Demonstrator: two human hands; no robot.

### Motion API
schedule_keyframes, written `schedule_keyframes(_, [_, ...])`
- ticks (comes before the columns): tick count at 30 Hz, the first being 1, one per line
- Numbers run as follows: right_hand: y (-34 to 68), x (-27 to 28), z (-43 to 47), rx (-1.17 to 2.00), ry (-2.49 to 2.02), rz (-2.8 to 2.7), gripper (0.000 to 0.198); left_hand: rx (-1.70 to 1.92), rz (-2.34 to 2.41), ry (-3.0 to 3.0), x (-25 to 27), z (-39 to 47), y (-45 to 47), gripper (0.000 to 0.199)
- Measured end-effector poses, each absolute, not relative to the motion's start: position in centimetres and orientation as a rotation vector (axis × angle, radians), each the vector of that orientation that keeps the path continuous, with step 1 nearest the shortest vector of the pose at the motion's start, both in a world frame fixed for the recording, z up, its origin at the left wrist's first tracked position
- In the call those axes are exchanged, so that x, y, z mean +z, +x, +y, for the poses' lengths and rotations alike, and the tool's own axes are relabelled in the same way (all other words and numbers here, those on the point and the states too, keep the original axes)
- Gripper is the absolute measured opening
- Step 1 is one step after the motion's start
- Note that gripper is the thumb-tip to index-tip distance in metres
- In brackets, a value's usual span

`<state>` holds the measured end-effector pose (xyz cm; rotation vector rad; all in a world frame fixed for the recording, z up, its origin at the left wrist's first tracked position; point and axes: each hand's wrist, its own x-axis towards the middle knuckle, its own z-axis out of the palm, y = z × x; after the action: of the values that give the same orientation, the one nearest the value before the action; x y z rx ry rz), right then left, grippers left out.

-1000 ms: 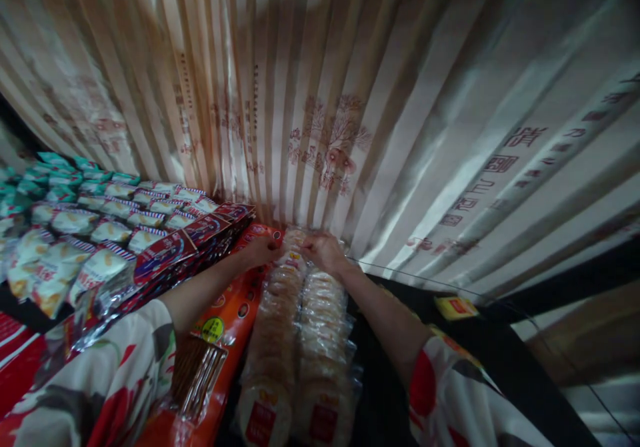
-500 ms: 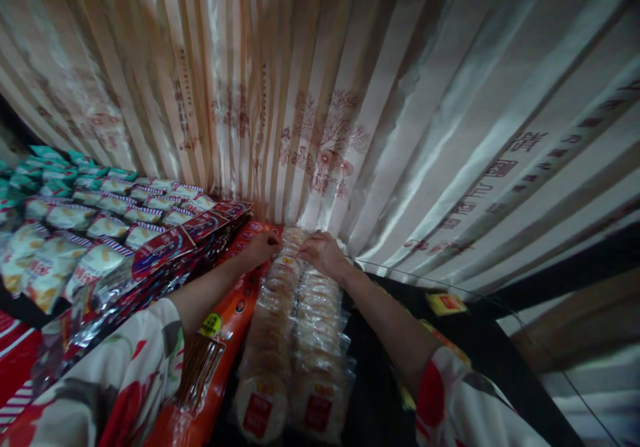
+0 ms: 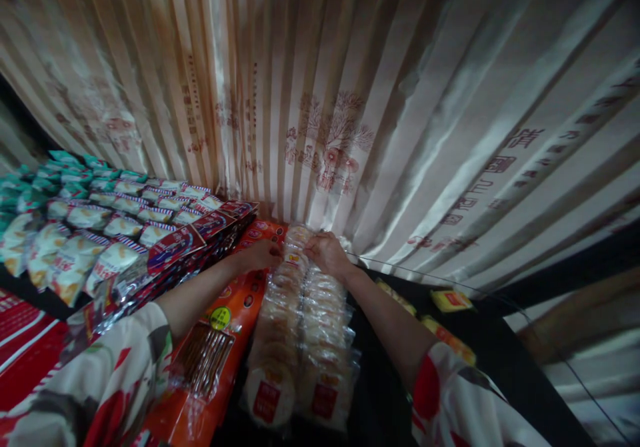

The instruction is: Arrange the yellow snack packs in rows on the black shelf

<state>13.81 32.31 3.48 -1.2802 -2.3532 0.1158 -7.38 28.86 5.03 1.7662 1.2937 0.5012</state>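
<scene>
Two side-by-side rows of clear-wrapped round, pale, cracker-like packets run toward the curtain, the left row [image 3: 283, 327] and the right row [image 3: 323, 340]. The nearest packets show red labels. At the far end of the left row is a packet of round crackers [image 3: 295, 258] with a small yellow mark. My left hand [image 3: 263, 255] has its fingers curled in a pinch at that packet's left edge. From the opposite side, my right hand [image 3: 327, 255] pinches its right edge, partly above the right row. The fingertips are dim and slightly blurred.
Left of the rows lie orange bags of brown sticks [image 3: 215, 340], then dark red packets [image 3: 185, 243] and many white snack bags [image 3: 105, 223]. Green bags [image 3: 70, 177] are farther left. Yellow packs [image 3: 451, 300] lie right. A pleated printed curtain [image 3: 330, 100] hangs behind; a thin cord [image 3: 420, 272] crosses before it.
The view has shifted a little, so the goods appear farther right. My left hand sits slightly lower along the left row; my right hand stays almost in place. Both keep their pinch.
</scene>
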Motion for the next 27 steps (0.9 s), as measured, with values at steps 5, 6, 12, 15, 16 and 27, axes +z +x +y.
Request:
schedule_keyframes(5, [13.9,3.4,32.2,0.083,-1.288,-2.358,0.011,0.536,1.326,1.676,4.8,28.9,-7.3,0.014])
schedule_keyframes(6, [13.9,3.4,32.2,0.088,-1.291,-2.359,0.011,0.537,1.315,1.664,4.8,28.9,-7.4,0.015])
schedule_keyframes(12, [13.7,3.3,31.9,0.134,-1.321,-2.320,0.010,0.517,1.198,1.606,4.8,28.9,-7.9,0.014])
schedule_keyframes(15, [13.7,3.4,31.8,0.142,-1.333,-2.305,0.007,0.623,1.200,1.621,4.4,28.9,-7.4,0.010])
schedule_keyframes(16, [13.7,3.4,31.7,0.146,-1.326,-2.305,0.006,0.667,1.200,1.627,4.2,28.9,-7.2,0.010])
schedule_keyframes(27, [14.2,3.6,31.1,0.190,-1.116,-2.370,0.008,0.855,1.397,1.666,2.1,29.4,-6.0,0.011])
